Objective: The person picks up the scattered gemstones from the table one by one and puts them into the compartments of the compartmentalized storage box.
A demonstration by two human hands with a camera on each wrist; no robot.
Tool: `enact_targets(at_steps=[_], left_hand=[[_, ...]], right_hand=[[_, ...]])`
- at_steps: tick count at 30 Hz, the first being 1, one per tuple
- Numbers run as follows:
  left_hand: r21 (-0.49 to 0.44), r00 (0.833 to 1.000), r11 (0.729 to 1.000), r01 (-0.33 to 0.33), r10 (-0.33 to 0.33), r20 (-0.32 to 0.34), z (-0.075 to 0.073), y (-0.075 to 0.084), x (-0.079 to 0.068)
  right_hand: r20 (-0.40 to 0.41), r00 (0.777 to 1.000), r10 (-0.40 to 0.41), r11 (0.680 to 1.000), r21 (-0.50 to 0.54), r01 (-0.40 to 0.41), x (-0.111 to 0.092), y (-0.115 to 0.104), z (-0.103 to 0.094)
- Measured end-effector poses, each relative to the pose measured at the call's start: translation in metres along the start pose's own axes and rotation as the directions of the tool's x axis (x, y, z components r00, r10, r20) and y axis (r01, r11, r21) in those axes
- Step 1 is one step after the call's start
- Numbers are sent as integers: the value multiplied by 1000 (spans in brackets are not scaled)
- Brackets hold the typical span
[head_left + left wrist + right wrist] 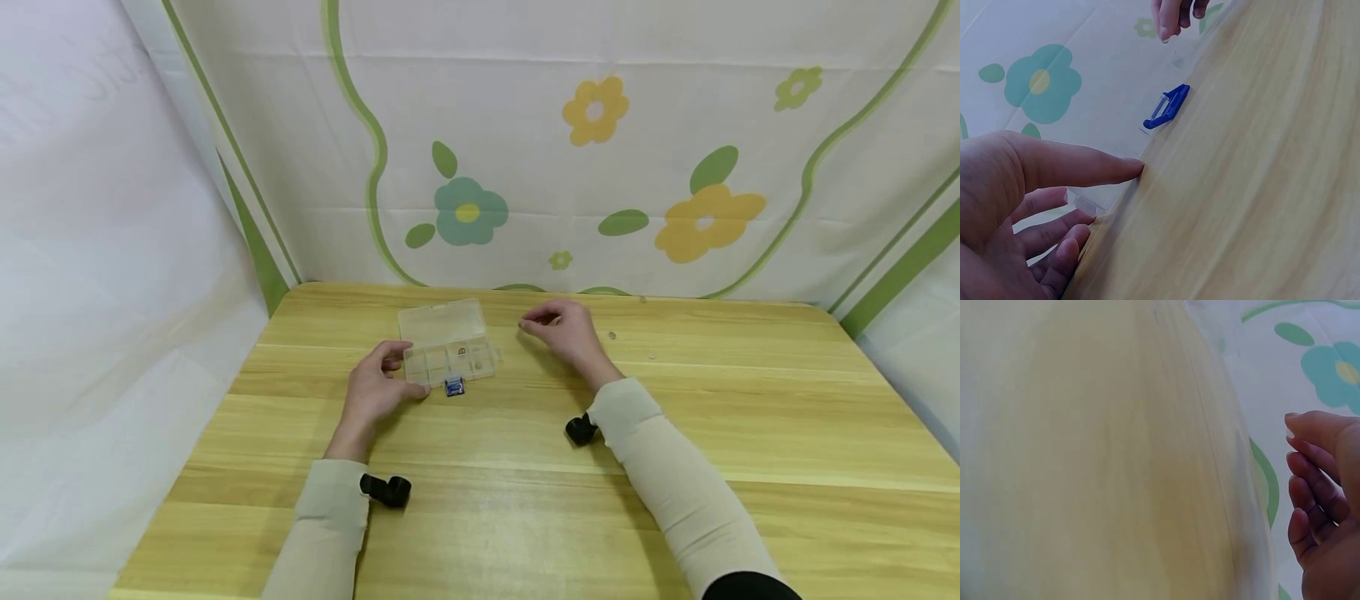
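Note:
A clear plastic compartment box (438,377) lies on the table with its lid (442,323) folded back. My left hand (375,388) holds the box's left end, thumb at the front corner and fingers round the far side. Small items, among them a dark one (462,352), sit in its right-hand compartments. At the front edge is a blue clip-like piece (1167,107) with a clear middle. To the right of the box, my right hand (564,333) is raised, thumb and index finger pinching a tiny pale thing (1289,432) mostly hidden by the fingertips.
Several small roundish pieces lie to the right of my right hand, including a dark one (612,335) and a pale one (652,356). Another piece (642,299) is at the far table edge. A flower-printed cloth (525,150) hangs behind the wooden table (480,517).

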State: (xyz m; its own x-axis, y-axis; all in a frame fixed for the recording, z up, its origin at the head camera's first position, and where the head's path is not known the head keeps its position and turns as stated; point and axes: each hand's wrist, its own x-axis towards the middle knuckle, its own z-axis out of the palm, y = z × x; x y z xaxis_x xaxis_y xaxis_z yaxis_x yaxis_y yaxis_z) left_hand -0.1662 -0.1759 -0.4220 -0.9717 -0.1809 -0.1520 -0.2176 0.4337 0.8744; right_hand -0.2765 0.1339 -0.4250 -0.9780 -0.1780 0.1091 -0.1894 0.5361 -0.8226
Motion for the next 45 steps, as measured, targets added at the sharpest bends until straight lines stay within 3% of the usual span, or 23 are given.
enact_targets(at_steps=[15, 25, 45], left_hand=[[2, 1000, 1000, -4, 4, 9, 1, 0, 1], [-6, 1000, 1000, -11, 11, 13, 1, 0, 1], [-8, 1000, 1000, -10, 10, 0, -1, -1, 0]], right_hand=[[70, 991, -110, 994, 0, 111, -2, -15, 22], [172, 958, -229, 972, -6, 233, -5, -28, 35], [297, 919, -261, 959, -29, 281, -10, -43, 51]])
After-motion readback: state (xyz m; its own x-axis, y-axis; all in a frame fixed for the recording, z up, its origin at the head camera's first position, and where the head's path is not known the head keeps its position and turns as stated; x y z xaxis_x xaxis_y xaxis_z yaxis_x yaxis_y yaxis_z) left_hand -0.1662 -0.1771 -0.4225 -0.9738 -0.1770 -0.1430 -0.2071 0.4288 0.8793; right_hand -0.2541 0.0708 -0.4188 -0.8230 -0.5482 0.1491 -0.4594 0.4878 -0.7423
